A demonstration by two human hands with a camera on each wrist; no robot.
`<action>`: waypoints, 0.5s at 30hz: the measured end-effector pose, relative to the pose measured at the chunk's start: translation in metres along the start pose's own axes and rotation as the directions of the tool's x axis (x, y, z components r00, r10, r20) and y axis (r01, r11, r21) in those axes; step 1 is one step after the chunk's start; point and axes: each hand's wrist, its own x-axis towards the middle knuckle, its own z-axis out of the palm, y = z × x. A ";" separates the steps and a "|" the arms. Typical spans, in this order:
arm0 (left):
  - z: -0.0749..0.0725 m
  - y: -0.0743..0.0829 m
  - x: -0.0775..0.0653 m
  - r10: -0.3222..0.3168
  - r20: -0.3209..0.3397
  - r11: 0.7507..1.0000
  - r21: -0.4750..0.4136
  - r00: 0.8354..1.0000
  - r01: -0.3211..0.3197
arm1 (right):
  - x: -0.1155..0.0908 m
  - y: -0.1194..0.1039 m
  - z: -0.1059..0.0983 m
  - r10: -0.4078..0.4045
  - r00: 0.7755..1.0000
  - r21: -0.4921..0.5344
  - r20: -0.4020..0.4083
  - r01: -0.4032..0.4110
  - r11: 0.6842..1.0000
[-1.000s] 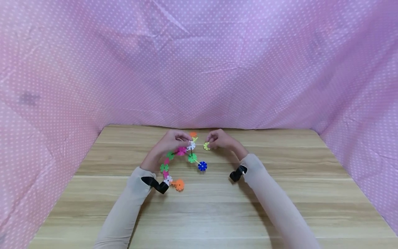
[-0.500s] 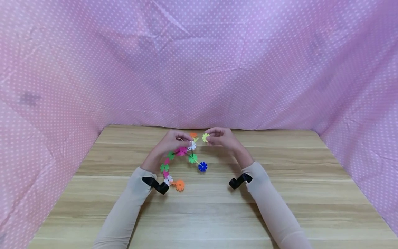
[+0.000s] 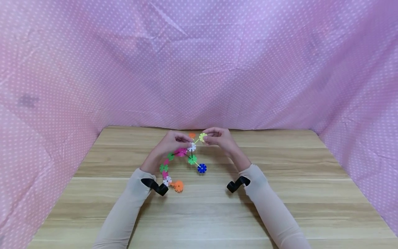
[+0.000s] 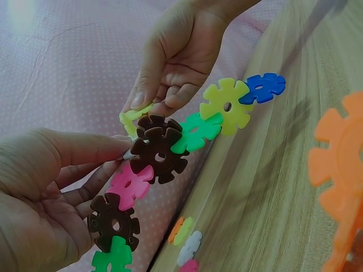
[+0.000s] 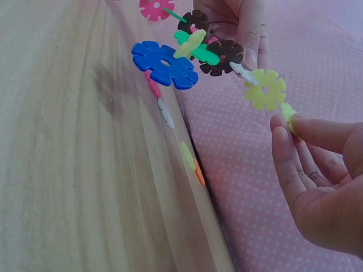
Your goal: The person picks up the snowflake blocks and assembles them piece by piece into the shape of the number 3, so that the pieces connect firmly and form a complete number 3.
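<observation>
Head view forward-down; wrist views close, share blue disc (image 5: 152, 58).

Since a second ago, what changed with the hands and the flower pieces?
The right hand carried its yellow disc left and up in the head view, to meet another yellow disc. Nothing was let go. The left hand still holds the white disc, nearly unmoved.

Disc chain (image 3: 181, 152) above table (image 3: 199, 218); cloth (image 3: 199, 76) behind.

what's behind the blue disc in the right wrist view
A pink piece pokes out below the blue disc, with the wooden table beyond; a green piece shows past its upper right. Anything directly behind the disc is covered.
</observation>
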 end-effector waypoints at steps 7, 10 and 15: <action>0.001 0.001 0.000 0.026 0.011 1.000 0.008 1.000 -0.026 | -0.001 -0.001 0.002 -0.009 1.000 -0.029 0.003 0.009 1.000; 0.001 0.001 -0.001 0.038 0.012 0.999 0.017 0.999 -0.038 | 0.000 0.000 0.001 -0.006 1.000 -0.034 0.002 0.006 0.999; 0.003 0.001 -0.001 0.056 0.018 0.998 0.009 0.998 -0.056 | 0.001 0.002 0.001 0.004 1.000 -0.043 0.013 -0.003 0.999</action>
